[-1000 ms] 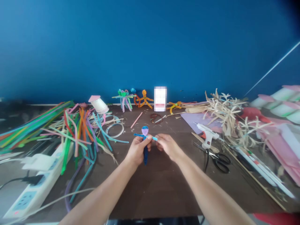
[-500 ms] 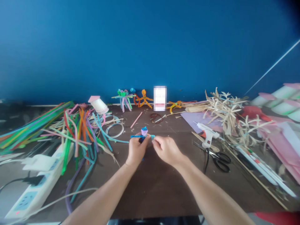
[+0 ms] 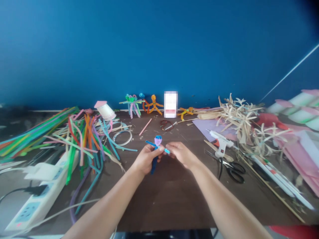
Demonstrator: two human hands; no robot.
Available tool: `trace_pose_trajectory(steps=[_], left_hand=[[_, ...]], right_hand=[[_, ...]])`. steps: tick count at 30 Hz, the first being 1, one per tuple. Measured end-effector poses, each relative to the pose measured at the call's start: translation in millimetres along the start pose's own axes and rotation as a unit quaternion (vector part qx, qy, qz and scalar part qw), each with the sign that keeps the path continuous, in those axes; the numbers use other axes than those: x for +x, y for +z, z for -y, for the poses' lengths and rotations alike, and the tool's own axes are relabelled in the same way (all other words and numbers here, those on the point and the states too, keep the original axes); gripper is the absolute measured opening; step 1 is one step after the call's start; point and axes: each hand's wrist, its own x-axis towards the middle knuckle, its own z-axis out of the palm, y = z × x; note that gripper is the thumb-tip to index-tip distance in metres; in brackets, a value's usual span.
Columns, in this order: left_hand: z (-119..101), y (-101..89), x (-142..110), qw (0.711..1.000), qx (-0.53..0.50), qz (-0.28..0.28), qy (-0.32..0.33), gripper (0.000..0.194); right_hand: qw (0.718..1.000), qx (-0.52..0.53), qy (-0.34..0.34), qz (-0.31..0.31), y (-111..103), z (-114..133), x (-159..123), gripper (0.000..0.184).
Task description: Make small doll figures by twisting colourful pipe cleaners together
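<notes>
A small pipe-cleaner figure (image 3: 158, 140) with a lilac head, blue top and blue limbs is held upright over the middle of the table. My left hand (image 3: 147, 157) pinches its body between thumb and fingers. One blue arm sticks out to the left above that hand, and dark blue legs hang below it. From the right, the curled fingers of my right hand (image 3: 179, 153) close at the tip of the light blue arm (image 3: 166, 151). The exact contact of the right fingertips is partly hidden.
Loose pipe cleaners (image 3: 82, 139) and a power strip (image 3: 37, 199) lie left. Finished figures (image 3: 154, 104) stand along the blue wall, beside a blurred white panel (image 3: 170, 104). At right are a glue gun (image 3: 221, 142), scissors (image 3: 234, 171) and dried husk flowers (image 3: 239, 116).
The figure has shifted slightly right and turned, showing more of its head and its dangling legs. My right fingers have changed their position around the light blue arm.
</notes>
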Motion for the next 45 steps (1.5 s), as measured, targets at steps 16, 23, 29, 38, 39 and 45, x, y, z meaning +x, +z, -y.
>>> trace_pose_trajectory(steps=[16,23,29,38,39,45], left_hand=[[14,3.5,2,0.935,0.215,-0.213,0.185,0.02],[4,1.6,-1,0.889,0.371,-0.185,0.196,0.022],[-3,-3.7,1,0.96,0.276,-0.02,0.039,0.025],[7,3.9,0,0.999,0.014,-0.024,0.028,0.026],[9,6.0,0,0.998,-0.001,-0.044,0.036,0.026],[13,12.8,1,0.99,-0.032,-0.108,0.086,0.021]], right_hand=[[0.977,-0.202,-0.043,-0.053,21,-3,-6,0.034],[0.85,-0.49,-0.136,-0.135,9,8,-16,0.024],[0.966,-0.248,-0.067,-0.009,-11,9,-8,0.028],[0.96,0.251,0.102,0.065,-2,-4,1,0.019],[0.959,0.256,0.104,0.065,-1,-5,2,0.02],[0.942,0.279,0.152,0.107,0,-8,3,0.021]])
